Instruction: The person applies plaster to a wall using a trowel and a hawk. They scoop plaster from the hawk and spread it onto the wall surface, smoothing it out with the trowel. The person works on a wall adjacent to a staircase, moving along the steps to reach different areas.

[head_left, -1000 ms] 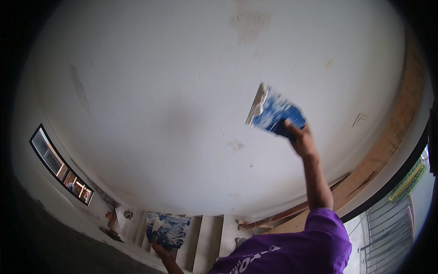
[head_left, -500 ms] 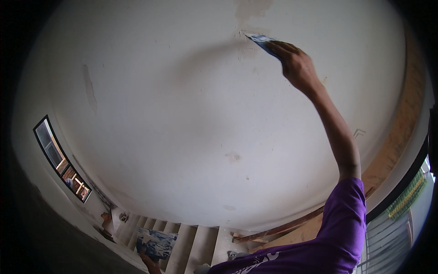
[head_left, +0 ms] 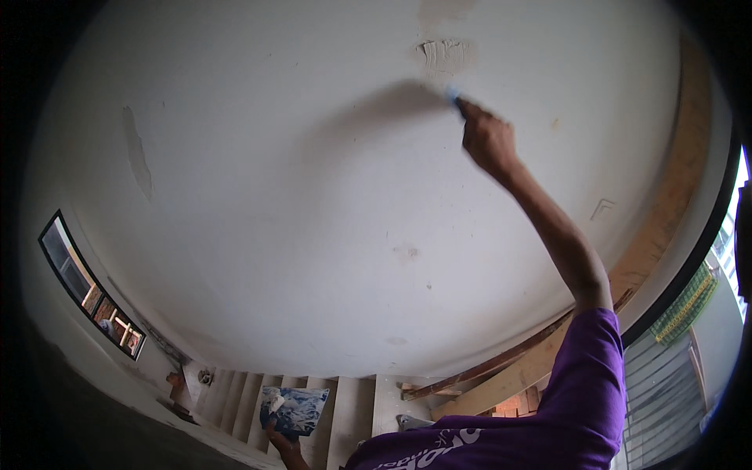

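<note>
My right hand is raised high against the white wall, its fingers closed round a blue putty knife, which is smeared by motion. Just above the knife, a patch of fresh ridged putty sits on the wall. Low down over the stairs, my left hand grips a blue board at its lower edge. White putty streaks the board, with a thicker lump near its upper left corner.
Steps lie below the wall. Wooden planks lean at the lower right, near some bricks. A dark-framed window is at the left, and a green woven cloth hangs at the right.
My right hand has moved down with the putty knife, away from the upper patch, where ridged putty now shows. The left hand's board has shifted right and a little up.
</note>
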Tool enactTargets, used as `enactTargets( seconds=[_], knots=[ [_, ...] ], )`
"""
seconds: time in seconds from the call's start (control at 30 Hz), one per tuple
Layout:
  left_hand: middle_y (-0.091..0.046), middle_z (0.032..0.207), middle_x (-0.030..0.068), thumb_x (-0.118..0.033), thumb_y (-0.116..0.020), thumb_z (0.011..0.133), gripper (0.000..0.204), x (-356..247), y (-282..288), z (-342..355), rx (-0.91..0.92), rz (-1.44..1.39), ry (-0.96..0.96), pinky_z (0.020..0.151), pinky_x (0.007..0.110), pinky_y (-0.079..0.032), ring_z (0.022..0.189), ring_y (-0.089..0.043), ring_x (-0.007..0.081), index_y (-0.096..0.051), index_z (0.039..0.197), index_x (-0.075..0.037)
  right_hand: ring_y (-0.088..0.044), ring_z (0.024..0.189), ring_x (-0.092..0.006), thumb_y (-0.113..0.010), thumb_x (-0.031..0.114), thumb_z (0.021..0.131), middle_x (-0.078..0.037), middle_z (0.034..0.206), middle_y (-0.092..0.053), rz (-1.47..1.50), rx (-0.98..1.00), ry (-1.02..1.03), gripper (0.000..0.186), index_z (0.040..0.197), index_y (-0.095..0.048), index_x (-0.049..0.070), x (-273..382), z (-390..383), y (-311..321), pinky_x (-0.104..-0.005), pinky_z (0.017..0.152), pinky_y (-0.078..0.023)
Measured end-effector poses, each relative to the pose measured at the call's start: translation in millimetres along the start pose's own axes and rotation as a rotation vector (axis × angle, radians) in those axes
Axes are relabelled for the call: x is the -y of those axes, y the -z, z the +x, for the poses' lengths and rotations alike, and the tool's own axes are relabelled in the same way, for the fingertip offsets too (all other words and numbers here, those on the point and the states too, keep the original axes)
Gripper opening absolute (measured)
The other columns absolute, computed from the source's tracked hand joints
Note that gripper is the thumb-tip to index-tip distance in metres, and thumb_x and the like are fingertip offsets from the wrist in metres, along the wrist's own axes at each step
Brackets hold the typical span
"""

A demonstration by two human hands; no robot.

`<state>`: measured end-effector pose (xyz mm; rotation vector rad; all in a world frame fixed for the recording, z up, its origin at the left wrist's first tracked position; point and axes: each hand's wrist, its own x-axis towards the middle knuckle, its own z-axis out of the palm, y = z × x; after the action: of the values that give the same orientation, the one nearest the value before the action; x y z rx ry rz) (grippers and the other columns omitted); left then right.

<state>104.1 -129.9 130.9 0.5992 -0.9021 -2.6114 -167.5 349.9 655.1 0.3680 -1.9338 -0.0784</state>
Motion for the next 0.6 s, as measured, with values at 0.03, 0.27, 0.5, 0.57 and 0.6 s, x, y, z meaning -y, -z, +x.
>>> enactTargets(
  seconds=[0.03, 0.27, 0.5, 0.57, 0.6],
  knots=[
    [-0.053, 0.127, 0.0157, -0.031, -0.06, 0.073, 0.068, -1.1, 2.5, 1.2, -0.002, 0.001, -0.004, 0.095, 0.048, -0.047, 0.115, -0.054, 0.0345, -0.046, 0.134, -0.004, -0.066, 0.079, -0.038, -0.046, 0.005, 0.086, -0.02, 0.093, -0.068, -0.139, -0.07, -0.101, 0.036, 0.12, -0.059, 0.008, -5.8, 21.6, 17.7, -0.0472, 0.066, -0.054],
    [-0.056, 0.124, 0.0138, -0.03, -0.057, 0.075, 0.063, -3.9, 1.2, 14.5, 0.101, -0.075, -0.028, 0.095, 0.047, -0.047, 0.114, -0.055, 0.0325, -0.048, 0.131, -0.004, -0.066, 0.083, -0.0387, -0.051, 0.012, 0.083, -0.02, 0.09, -0.068, -0.096, -0.252, -0.305, 0.025, 0.104, -0.064, 0.006, 13.8, 96.4, 11.7, -0.0502, 0.072, -0.052],
    [-0.059, 0.119, 0.0124, -0.027, -0.055, 0.076, 0.056, 17.7, 23.0, 37.1, 0.053, -0.087, 0.107, 0.094, 0.045, -0.048, 0.109, -0.059, 0.0312, -0.052, 0.125, -0.002, -0.068, 0.08, -0.0371, -0.049, 0.004, 0.082, -0.019, 0.095, -0.067, -0.113, -0.026, 0.043, 0.019, 0.098, -0.058, 0.005, 120.7, 59.1, -35.1, -0.0502, 0.065, -0.053],
    [-0.059, 0.119, 0.0121, -0.027, -0.054, 0.076, 0.055, 16.4, 20.0, 31.9, 0.099, -0.075, 0.092, 0.094, 0.044, -0.048, 0.109, -0.059, 0.0306, -0.053, 0.125, -0.002, -0.068, 0.079, -0.0347, -0.048, 0.003, 0.084, -0.017, 0.094, -0.069, -0.022, 0.092, 0.051, 0.037, 0.117, -0.062, 0.012, 113.6, 63.5, -10.2, -0.0457, 0.065, -0.054],
    [-0.059, 0.119, 0.012, -0.026, -0.054, 0.076, 0.055, 11.6, 19.3, 32.2, 0.118, -0.069, 0.073, 0.094, 0.044, -0.048, 0.109, -0.059, 0.0303, -0.053, 0.125, -0.002, -0.068, 0.084, -0.0332, -0.05, 0.005, 0.082, -0.016, 0.096, -0.069, -0.04, 0.09, 0.027, 0.039, 0.118, -0.062, 0.014, 107.8, 75.2, 2.5, -0.0461, 0.07, -0.054]
  ],
)
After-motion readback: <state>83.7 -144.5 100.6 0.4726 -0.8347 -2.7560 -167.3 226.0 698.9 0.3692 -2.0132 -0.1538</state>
